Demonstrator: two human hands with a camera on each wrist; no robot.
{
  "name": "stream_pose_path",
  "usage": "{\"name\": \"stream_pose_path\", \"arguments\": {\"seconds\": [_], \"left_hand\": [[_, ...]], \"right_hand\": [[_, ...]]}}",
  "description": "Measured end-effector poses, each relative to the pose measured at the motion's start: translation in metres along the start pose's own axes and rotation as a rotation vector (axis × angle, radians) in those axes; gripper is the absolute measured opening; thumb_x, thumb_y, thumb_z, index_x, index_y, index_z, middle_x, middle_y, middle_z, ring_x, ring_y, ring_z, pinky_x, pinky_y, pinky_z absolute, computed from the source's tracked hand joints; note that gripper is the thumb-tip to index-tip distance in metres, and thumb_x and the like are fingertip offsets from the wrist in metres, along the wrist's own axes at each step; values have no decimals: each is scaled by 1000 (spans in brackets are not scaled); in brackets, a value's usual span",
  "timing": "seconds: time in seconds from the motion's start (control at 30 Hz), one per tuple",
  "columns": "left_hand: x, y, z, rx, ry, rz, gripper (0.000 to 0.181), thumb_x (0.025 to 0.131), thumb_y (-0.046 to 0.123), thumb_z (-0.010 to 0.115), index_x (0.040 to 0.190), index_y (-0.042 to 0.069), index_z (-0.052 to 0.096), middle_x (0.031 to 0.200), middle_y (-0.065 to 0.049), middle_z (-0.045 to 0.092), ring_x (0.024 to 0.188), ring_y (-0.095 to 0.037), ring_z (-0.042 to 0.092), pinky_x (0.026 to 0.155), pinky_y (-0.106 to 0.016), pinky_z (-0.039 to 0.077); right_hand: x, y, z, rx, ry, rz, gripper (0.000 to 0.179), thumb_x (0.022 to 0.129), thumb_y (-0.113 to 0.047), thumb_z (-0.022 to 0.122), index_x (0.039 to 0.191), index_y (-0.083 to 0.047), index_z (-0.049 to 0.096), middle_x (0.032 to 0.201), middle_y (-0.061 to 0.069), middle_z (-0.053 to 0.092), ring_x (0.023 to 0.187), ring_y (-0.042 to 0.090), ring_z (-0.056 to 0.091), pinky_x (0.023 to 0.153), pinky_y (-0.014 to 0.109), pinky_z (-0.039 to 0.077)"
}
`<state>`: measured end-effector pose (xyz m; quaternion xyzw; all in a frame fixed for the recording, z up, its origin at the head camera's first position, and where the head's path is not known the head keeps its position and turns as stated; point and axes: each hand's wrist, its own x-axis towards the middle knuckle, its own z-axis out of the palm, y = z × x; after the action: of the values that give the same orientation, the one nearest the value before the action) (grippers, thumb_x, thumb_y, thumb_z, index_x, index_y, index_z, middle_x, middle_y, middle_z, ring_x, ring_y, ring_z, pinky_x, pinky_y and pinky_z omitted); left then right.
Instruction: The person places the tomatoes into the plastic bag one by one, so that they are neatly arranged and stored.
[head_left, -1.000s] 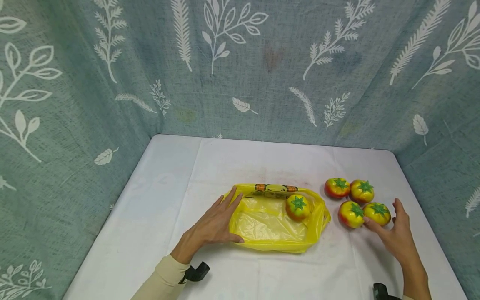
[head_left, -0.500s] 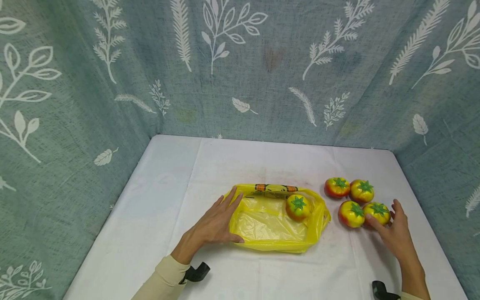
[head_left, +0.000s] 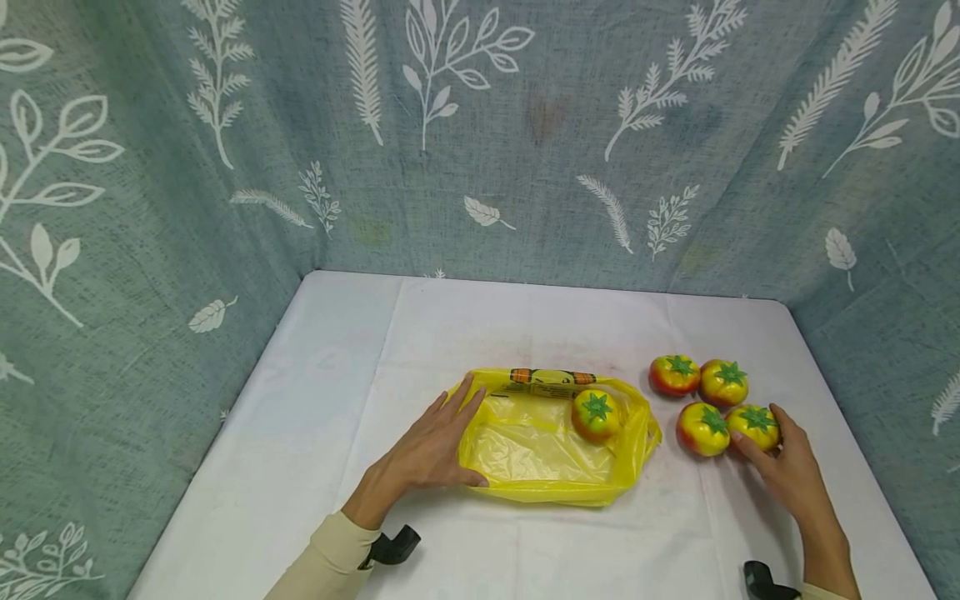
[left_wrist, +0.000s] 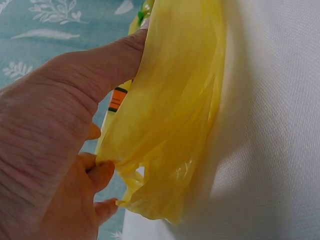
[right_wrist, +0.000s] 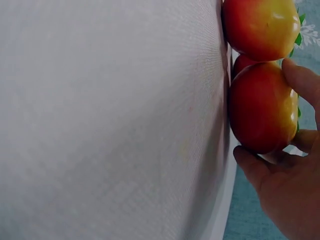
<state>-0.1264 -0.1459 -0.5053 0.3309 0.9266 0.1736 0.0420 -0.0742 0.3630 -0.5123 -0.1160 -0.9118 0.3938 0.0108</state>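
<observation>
A yellow plastic bag [head_left: 540, 492] lies with its mouth spread on the table, one red-and-yellow toy tomato [head_left: 596, 415] inside. At the bag's left end, my left hand [head_left: 427, 442] stretches its spread fingers along the rim; in the left wrist view the thumb [left_wrist: 115, 60] goes in behind the yellow film. On the right, my right hand [head_left: 795, 467] grips the near-right toy tomato [head_left: 756, 423], with thumb and fingers on opposite sides. That tomato [right_wrist: 262, 107] shows its red side in the right wrist view, close against another tomato [right_wrist: 260, 27].
Three more toy tomatoes sit beside the gripped one: one close on its left [head_left: 701, 429], two behind [head_left: 675, 375]. A white cloth covers the table [head_left: 465, 317]. Patterned teal curtains [head_left: 480, 183] hang at the back and sides.
The right hand's fingers have closed in on the near-right tomato from its right side. The left hand and the bag have stayed in place.
</observation>
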Motion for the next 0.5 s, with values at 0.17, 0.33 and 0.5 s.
{"name": "stream_pose_path", "arguments": {"seconds": [0.17, 0.33, 0.5], "left_hand": [[0, 0, 0, -4, -2, -2, 133, 66, 63, 88, 162, 4, 16, 168, -21, 4, 152, -30, 22, 123, -49, 17], [0, 0, 0, -2, -1, -1, 133, 66, 63, 88, 162, 4, 17, 168, -21, 4, 151, -30, 23, 123, -50, 17], [0, -1, 1, -3, -6, -1, 133, 66, 63, 87, 162, 5, 16, 168, -21, 3, 151, -30, 22, 123, -50, 17]], "right_hand": [[0, 0, -1, -33, -16, 18, 89, 103, -35, 58, 152, 19, 7, 146, 50, 21, 131, 65, 29, 106, 74, 27], [-1, -1, -2, -54, -15, 31, 88, 104, -35, 58, 152, 19, 8, 145, 49, 23, 130, 64, 31, 104, 74, 29], [-1, -4, -3, -66, 1, 60, 89, 104, -39, 56, 154, 16, 8, 146, 48, 22, 129, 62, 32, 105, 73, 30]]}}
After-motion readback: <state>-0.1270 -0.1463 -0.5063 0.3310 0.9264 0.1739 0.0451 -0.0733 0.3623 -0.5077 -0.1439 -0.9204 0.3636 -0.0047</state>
